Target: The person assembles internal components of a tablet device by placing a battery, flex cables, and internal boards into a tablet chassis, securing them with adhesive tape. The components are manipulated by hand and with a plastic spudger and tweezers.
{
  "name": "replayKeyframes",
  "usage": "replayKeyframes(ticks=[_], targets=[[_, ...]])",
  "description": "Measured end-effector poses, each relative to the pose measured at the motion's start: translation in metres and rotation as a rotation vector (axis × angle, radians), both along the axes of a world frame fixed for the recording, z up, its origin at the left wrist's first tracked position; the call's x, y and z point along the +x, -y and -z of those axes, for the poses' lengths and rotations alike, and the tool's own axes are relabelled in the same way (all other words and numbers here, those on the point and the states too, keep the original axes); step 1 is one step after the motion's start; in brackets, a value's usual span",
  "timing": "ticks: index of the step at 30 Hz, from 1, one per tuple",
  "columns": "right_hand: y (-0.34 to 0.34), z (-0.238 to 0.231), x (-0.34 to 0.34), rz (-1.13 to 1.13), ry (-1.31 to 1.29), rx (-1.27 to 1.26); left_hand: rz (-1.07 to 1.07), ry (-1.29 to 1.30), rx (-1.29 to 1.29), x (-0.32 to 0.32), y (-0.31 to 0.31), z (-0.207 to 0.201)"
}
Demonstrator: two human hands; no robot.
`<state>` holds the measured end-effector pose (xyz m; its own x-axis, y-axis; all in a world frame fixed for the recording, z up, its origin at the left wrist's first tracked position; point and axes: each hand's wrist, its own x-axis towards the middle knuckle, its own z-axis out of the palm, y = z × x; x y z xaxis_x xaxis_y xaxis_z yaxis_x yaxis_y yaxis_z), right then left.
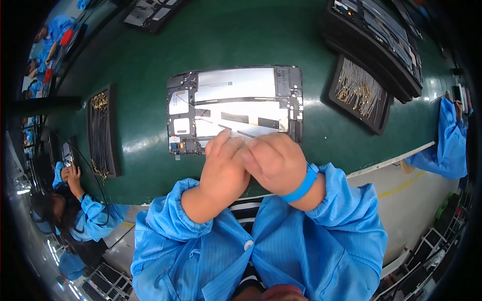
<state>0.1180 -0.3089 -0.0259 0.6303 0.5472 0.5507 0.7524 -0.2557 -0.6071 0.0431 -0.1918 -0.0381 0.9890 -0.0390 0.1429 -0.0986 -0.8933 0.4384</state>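
An opened flat device panel point(236, 100) with silver shielding, dark strips and small circuit parts lies on the green work surface point(241, 35). My left hand point(223, 163) and my right hand point(273, 160) are pressed together just below the panel's near edge. Between their fingertips they pinch a thin, clear strip point(243, 133) that reaches over the panel's lower edge. Both fists are closed around it. A blue wrist strap point(301, 185) circles my right wrist, and both arms wear blue sleeves.
A black tray of thin gold parts point(359, 93) lies to the right, beside stacked black trays point(376, 40). Another long black tray point(100, 130) lies left. Co-workers in blue sit at the left point(80, 210) and right point(449, 135).
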Motion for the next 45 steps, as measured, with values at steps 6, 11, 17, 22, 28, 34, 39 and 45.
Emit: replayKeyframes(ticks=[6,11,17,22,28,34,39,45], targets=[[0.003,0.000,0.012,-0.033,-0.232,-0.115,-0.005,0.047,-0.031,0.010,-0.001,-0.005],[0.030,-0.006,0.030,0.364,-1.108,0.492,-0.305,-0.019,0.248,0.022,-0.056,-0.023],[0.064,-0.015,0.024,0.370,-1.518,-0.019,-0.742,-0.063,-0.402,0.005,-0.097,-0.014],[0.049,-0.018,0.025,0.125,-1.753,-0.150,-0.813,-0.110,-0.702,0.019,-0.109,-0.009],[0.001,-0.032,0.061,0.178,-1.579,0.056,-1.013,0.319,-1.262,0.056,-0.152,0.002],[-0.064,-0.028,0.156,0.582,-1.200,0.508,-0.995,0.378,-1.532,0.108,-0.201,-0.004],[-0.072,0.002,0.104,0.521,-1.357,0.340,-1.016,0.502,-1.709,0.152,-0.252,-0.005],[-0.066,0.007,0.082,0.447,-1.357,0.327,-1.077,0.403,-1.793,0.173,-0.283,-0.016]])
